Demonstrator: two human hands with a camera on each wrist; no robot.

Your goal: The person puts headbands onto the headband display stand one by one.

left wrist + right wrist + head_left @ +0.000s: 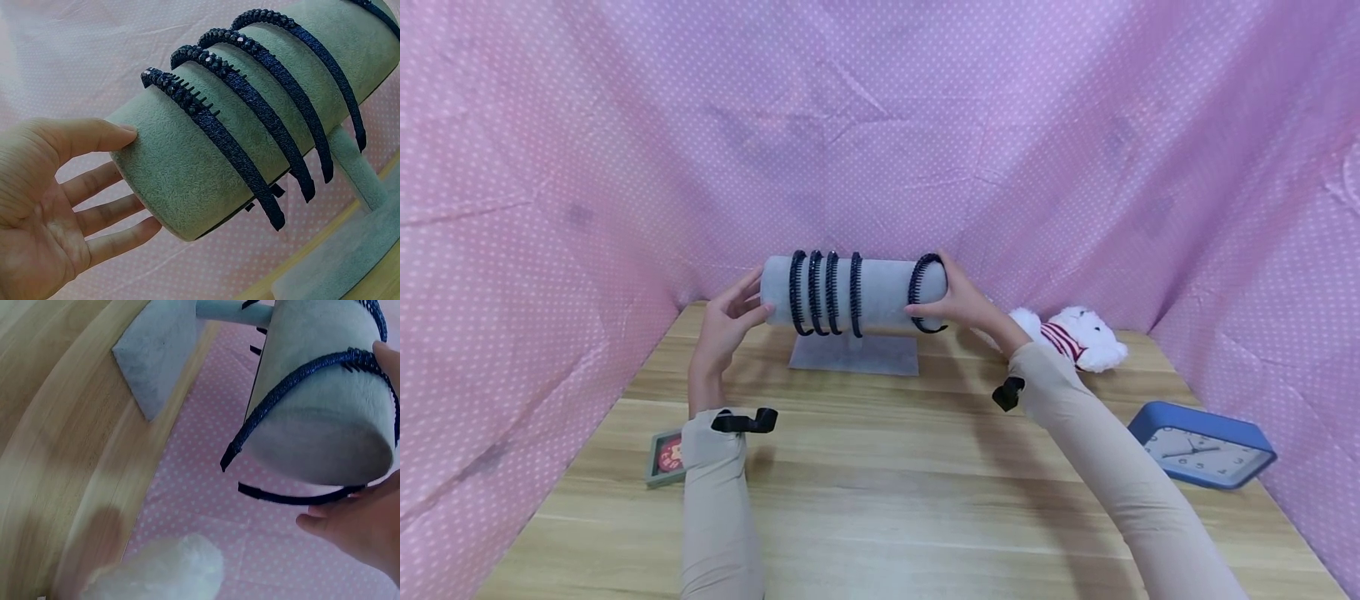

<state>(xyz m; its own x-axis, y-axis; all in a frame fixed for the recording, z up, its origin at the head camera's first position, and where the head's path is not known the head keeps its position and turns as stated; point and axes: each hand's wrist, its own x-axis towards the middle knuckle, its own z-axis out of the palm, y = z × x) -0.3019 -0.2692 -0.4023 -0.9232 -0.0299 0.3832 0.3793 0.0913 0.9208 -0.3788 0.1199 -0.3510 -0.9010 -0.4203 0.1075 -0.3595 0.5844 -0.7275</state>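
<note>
A grey, fabric-covered cylindrical headband stand rises from a flat base. Several dark beaded headbands with inner comb teeth, such as this headband, sit around its left half. At the left end, my left hand rests its thumb on the cylinder's surface, the other fingers spread behind the end rim. My right hand grips another dark headband around the cylinder's right end, thumb on one side of the band and fingers on the other. That headband's two tips stick out past the cylinder's lower side.
A white plush toy in a red-striped top lies behind my right forearm. To the right stands a blue clock. A small green-framed picture is beside my left sleeve. Pink dotted cloth surrounds the wooden table.
</note>
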